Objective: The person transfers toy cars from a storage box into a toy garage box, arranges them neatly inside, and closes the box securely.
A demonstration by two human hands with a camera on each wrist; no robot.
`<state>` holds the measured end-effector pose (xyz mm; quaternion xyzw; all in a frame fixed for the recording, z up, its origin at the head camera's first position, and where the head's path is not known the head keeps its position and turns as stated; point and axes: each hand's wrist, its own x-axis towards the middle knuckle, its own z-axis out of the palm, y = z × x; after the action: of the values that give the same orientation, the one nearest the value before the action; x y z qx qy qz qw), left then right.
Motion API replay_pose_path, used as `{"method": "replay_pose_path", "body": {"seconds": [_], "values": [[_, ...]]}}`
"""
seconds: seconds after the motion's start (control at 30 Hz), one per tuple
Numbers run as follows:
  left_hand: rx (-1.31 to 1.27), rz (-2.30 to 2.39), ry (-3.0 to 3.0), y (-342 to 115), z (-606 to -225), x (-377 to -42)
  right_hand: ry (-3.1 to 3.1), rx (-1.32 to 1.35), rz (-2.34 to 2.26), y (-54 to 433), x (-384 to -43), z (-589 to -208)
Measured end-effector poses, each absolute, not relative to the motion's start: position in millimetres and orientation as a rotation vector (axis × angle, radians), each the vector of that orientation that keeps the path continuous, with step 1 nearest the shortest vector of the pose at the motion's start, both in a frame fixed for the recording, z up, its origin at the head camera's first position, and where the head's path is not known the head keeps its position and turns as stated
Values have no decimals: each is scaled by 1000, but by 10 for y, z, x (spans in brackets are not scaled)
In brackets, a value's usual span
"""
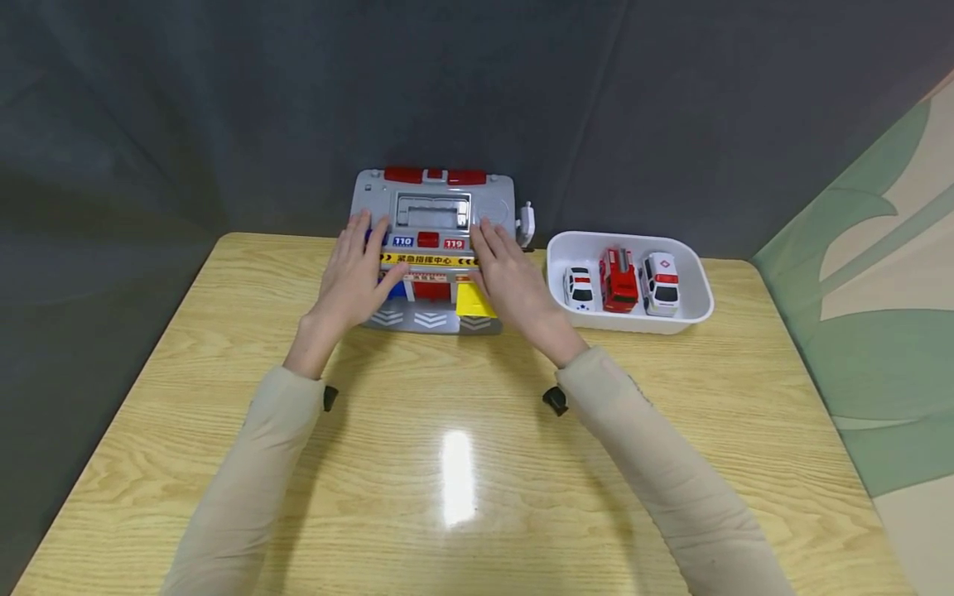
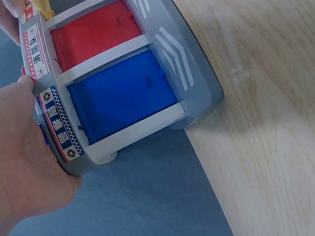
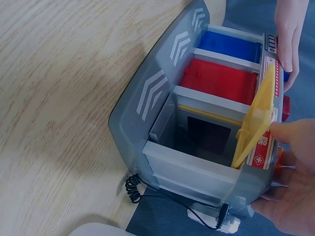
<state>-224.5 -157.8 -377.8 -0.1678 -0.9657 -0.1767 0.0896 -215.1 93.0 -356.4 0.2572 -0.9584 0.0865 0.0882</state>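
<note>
A grey toy emergency station (image 1: 492, 199) sits at the table's back edge, with blue, red and yellow garage doors across its front. My left hand (image 1: 350, 277) grips the station's left side, fingers over the top and thumb at the front edge above the blue door (image 2: 120, 96). On the other side, my right hand (image 1: 517, 285) holds the top, its thumb by the red sign above the right bay. The yellow door (image 3: 258, 115) is swung up, and its bay stands open. The red door (image 3: 219, 81) and the blue one are down.
To the station's right, a white tub (image 1: 693, 310) contains a toy police car (image 1: 578, 288), a red fire engine (image 1: 619, 280) and a toy ambulance (image 1: 661, 284). A black coiled cord (image 3: 133, 188) hangs at the station's right side. Dark cloth (image 1: 462, 83) rises behind the table (image 1: 387, 480).
</note>
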Motion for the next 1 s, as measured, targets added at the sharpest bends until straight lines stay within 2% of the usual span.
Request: {"method": "replay_pose_path", "body": {"seconds": [0.53,1.0], "values": [[-485,-546,-2883,-1591,-3777,-2234,-2817,795,536,969,-2194,-3536],[-501,-550,-2873,-1581,-3781,-2255,-2841,799,574,993,-2196,-3520]]}}
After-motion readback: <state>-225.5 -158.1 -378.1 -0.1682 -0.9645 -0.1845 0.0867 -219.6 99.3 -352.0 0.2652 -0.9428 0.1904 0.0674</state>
